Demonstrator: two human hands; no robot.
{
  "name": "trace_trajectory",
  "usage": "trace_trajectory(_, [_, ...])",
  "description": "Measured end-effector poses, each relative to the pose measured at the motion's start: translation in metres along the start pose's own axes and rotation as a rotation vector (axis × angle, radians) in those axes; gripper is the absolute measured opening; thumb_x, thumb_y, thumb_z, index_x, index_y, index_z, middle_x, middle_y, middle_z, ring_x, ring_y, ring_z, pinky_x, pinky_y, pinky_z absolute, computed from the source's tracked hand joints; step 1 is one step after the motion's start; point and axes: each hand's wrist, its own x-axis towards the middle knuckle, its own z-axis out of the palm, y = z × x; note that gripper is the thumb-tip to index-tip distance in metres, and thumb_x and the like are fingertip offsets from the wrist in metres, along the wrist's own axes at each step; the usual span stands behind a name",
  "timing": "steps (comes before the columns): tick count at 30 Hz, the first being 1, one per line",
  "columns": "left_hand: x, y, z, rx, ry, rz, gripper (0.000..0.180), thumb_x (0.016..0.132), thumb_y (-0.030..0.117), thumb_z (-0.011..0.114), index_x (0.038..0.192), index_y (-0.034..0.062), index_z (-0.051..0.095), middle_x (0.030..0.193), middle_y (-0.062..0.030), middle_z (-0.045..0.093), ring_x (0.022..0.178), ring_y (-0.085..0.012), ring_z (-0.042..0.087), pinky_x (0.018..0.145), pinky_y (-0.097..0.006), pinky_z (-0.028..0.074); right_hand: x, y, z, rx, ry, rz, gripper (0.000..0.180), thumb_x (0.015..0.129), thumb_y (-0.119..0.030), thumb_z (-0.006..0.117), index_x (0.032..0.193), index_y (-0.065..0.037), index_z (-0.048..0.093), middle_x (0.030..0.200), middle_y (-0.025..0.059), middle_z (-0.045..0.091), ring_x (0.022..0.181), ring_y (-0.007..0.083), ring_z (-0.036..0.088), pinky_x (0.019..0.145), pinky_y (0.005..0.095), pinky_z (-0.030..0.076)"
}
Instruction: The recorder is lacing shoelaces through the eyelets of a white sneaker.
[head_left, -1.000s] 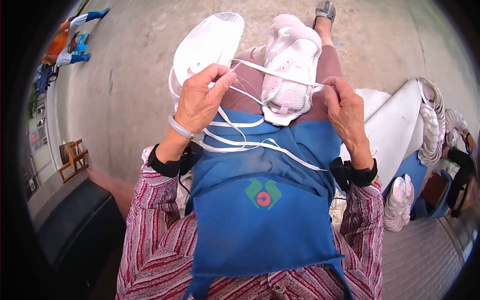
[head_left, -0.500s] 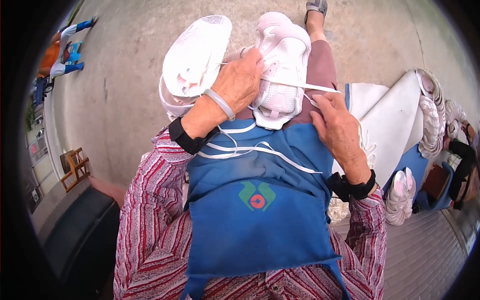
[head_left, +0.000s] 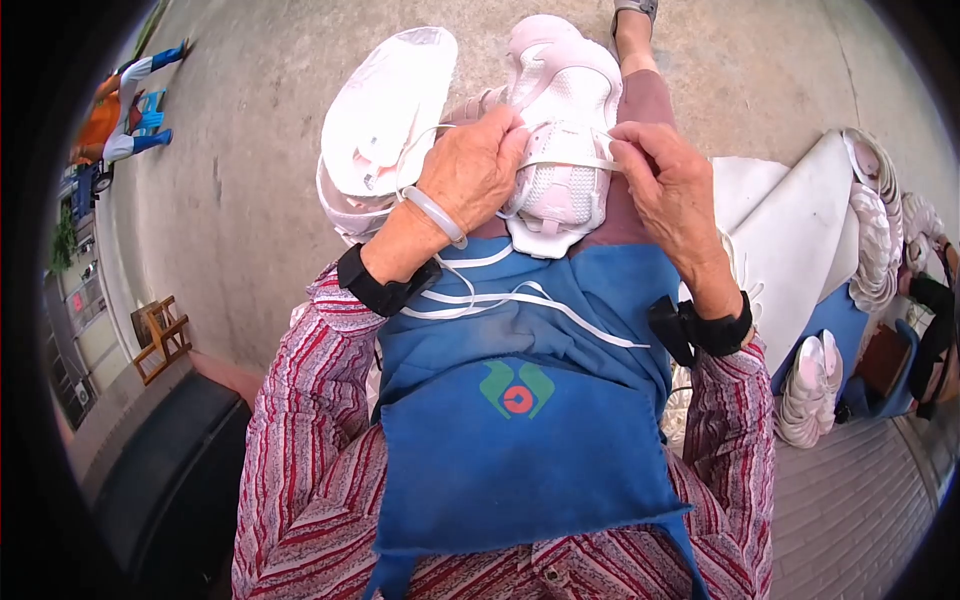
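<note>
By the blue apron [head_left: 520, 460], a pale-pink, white-meshed sneaker upper [head_left: 562, 85] is crossed by a flat shoelace [head_left: 570, 161], pinched by the right fingers [head_left: 640, 150]; the grip of the left fingers [head_left: 503, 132] cannot be told.

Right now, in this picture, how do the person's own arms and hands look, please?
The left hand and the right hand wear no gloves. Each wrist has a black band with a dark box. The left wrist also has a pale bracelet. The long sleeves have red, white and greyish stripes.
</note>
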Motion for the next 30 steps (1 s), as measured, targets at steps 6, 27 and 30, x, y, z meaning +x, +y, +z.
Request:
trace_trajectory(6, [0.010, 0.001, -0.006, -0.258, 0.068, -0.088, 0.017, 0.094, 0.015, 0.049, 0.102, 0.0028, 0.057, 0.071, -0.0075, 0.059, 0.065, -0.0148, 0.055, 0.062, -0.031, 0.046, 0.010, 0.005, 0.018, -0.098, 0.015, -0.153, 0.008, 0.080, -0.008, 0.065, 0.087, -0.003, 0.066, 0.080, 0.0124, 0.059, 0.075, 0.0290, 0.060, 0.068, 0.0358, 0.048])
trace_trajectory(27, [0.026, 0.010, 0.008, 0.097, 0.033, 0.420, 0.012, 0.082, 0.009, 0.064, 0.090, 0.0050, 0.056, 0.082, -0.0097, 0.055, 0.073, -0.0310, 0.060, 0.060, -0.037, 0.048, 0.009, 0.000, 0.016, -0.144, -0.009, -0.139, 0.006, 0.078, -0.003, 0.064, 0.084, -0.002, 0.062, 0.078, 0.0140, 0.054, 0.075, 0.0311, 0.058, 0.068, 0.0386, 0.047])
trace_trajectory(30, [0.026, 0.010, 0.013, 0.177, 0.056, 0.430, 0.013, 0.083, 0.010, 0.063, 0.092, 0.0057, 0.055, 0.083, -0.0099, 0.054, 0.073, -0.0308, 0.059, 0.059, -0.037, 0.048, 0.009, 0.001, 0.016, -0.117, 0.007, -0.133, 0.006, 0.078, -0.003, 0.064, 0.083, -0.002, 0.061, 0.078, 0.0139, 0.054, 0.075, 0.0309, 0.057, 0.068, 0.0386, 0.047])
